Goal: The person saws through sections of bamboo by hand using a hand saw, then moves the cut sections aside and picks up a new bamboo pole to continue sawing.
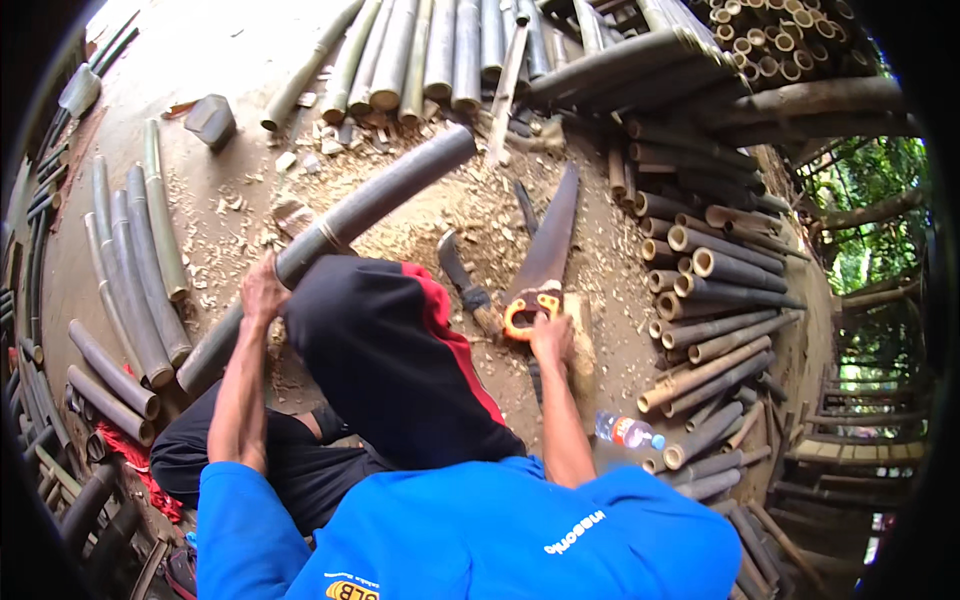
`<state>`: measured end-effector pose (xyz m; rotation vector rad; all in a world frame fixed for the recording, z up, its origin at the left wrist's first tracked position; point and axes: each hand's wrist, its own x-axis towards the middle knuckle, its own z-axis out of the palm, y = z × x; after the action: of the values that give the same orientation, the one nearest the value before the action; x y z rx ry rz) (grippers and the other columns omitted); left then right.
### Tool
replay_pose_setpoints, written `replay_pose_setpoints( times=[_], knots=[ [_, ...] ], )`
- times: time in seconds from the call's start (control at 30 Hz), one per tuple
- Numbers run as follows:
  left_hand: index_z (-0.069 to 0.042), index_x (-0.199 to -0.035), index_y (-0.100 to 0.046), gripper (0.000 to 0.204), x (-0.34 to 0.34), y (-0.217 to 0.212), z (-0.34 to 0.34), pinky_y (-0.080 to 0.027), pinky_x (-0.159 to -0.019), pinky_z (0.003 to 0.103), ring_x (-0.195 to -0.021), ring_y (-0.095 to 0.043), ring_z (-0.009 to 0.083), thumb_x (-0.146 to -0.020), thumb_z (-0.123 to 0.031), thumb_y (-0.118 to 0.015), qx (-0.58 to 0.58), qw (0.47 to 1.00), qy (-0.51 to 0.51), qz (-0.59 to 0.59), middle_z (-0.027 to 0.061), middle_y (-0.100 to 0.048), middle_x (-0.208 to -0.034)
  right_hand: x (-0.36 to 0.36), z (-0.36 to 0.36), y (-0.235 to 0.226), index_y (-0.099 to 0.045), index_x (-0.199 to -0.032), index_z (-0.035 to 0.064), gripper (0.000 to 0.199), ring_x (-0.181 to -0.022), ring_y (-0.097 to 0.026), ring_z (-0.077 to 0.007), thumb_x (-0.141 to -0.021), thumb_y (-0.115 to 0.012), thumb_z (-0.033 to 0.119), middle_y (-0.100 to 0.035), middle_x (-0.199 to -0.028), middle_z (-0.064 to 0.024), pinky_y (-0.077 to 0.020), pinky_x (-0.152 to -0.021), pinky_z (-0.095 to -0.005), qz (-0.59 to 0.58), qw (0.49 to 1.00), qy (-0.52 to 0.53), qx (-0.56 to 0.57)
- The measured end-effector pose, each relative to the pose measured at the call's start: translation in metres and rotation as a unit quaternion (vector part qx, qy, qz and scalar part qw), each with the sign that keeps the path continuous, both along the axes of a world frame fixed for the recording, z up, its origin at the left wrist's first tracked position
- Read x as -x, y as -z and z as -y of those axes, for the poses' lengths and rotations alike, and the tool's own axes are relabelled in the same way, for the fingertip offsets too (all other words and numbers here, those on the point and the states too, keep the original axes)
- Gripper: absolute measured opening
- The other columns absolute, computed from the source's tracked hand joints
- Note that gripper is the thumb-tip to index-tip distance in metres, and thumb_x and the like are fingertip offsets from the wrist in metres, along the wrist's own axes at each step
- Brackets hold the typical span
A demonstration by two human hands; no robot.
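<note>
The work area is a bare earth floor (230, 90), littered with wood chips and sawdust that lie thickest at the centre. The setting is open-air: green trees (870, 190) show at the far right behind a rough timber frame.

The left hand (262, 292) is wrapped around a long dark bamboo pole (380, 195), which runs diagonally from the near left to the far centre and crosses the person's raised knee (370, 340).

The right hand (550, 335) rests at the orange handle of a hand saw (548, 250); whether the fingers are closed on it cannot be told. The saw blade lies on the ground, pointing far. A machete (462, 280) lies just left of the saw.

Cut bamboo poles are stacked at the right (710, 300), at the far side (420, 50) and at the left (130, 270). A plastic water bottle (628, 431) lies near the right stack.
</note>
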<state>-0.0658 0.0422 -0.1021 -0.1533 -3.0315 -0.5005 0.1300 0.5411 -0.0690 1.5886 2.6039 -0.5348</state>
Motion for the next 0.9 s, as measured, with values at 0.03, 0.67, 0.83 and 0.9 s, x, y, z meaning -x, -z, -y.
replay_pose_setpoints(
  times=[0.03, 0.67, 0.83, 0.9],
  knots=[
    [-0.005, -0.126, -0.060, 0.071, -0.008, 0.002, 0.025, -0.055, -0.091, 0.050, -0.102, -0.069, 0.0398, -0.065, -0.031, -0.086, 0.039, 0.998, -0.001, -0.044, 0.0187, -0.070, -0.106, -0.005, 0.004, 0.010, -0.064, -0.122, -0.0027, 0.053, -0.105, -0.070, -0.0484, -0.091, -0.070, 0.039, -0.072, -0.115, -0.0299, -0.0528, -0.089, -0.0576, 0.023, 0.999, -0.005, 0.038],
    [-0.007, -0.133, -0.058, 0.090, 0.062, -0.051, -0.137, -0.043, -0.106, 0.051, -0.129, -0.056, 0.0360, -0.064, -0.056, -0.089, 0.018, 0.990, 0.028, 0.137, 0.0178, -0.063, -0.130, -0.010, 0.019, -0.139, -0.060, -0.101, 0.0022, 0.015, -0.061, -0.057, -0.0132, -0.088, -0.069, 0.005, -0.057, -0.073, -0.0031, -0.0488, -0.060, -0.0263, -0.573, 0.751, -0.073, 0.322],
    [-0.005, -0.136, -0.060, 0.096, 0.064, -0.071, -0.141, -0.044, -0.108, 0.051, -0.127, -0.062, 0.0346, -0.069, -0.070, -0.083, -0.136, 0.968, -0.011, 0.210, 0.0185, -0.068, -0.132, -0.010, 0.054, -0.161, -0.048, -0.121, 0.0038, 0.052, -0.058, -0.053, -0.0070, -0.092, -0.075, 0.038, -0.055, -0.078, -0.0004, -0.0436, -0.050, -0.0217, -0.466, 0.770, -0.147, 0.410],
    [-0.008, -0.137, -0.065, 0.095, 0.069, -0.075, -0.143, -0.047, -0.108, 0.048, -0.128, -0.064, 0.0346, -0.076, -0.081, -0.072, -0.159, 0.953, -0.094, 0.242, 0.0197, -0.070, -0.132, 0.003, 0.072, -0.158, -0.043, -0.134, 0.0051, 0.069, -0.060, -0.052, -0.0055, -0.092, -0.075, 0.050, -0.059, -0.086, -0.0029, -0.0434, -0.051, -0.0213, -0.438, 0.765, -0.162, 0.443]
  ],
)
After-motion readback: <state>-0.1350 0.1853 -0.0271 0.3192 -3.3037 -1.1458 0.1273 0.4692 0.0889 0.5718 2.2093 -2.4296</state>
